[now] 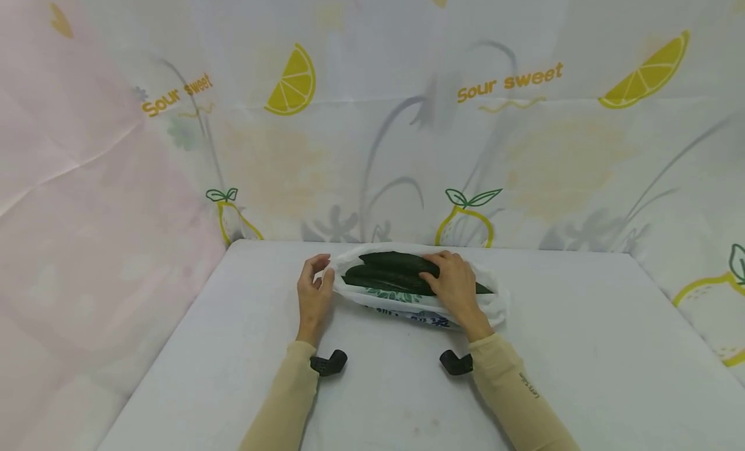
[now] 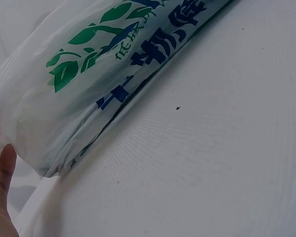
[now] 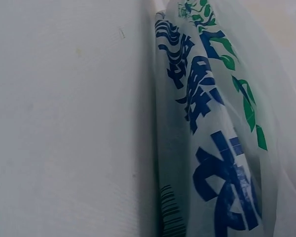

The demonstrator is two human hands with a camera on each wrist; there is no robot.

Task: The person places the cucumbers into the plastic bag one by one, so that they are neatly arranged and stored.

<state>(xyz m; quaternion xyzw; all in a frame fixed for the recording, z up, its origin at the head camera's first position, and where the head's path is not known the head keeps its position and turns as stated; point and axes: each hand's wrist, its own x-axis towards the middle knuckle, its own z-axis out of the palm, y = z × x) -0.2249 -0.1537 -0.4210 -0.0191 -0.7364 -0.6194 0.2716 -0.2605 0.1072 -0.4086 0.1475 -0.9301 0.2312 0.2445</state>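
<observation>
A white plastic bag with green leaf and blue character prints lies on its side on the table, its mouth opened upward. Several long dark green cucumbers lie side by side in it. At the bag's left end, my left hand pinches the plastic edge; its thumb shows against the bag in the left wrist view. My right hand reaches into the mouth and grips a cucumber between thumb and fingers. In the right wrist view only the printed bag side shows, with the hand out of sight.
A white table spreads around the bag. Behind it hangs a pale cloth with lemon prints, and a pinkish cloth is on the left. Black wrist-worn devices sit on both sleeves.
</observation>
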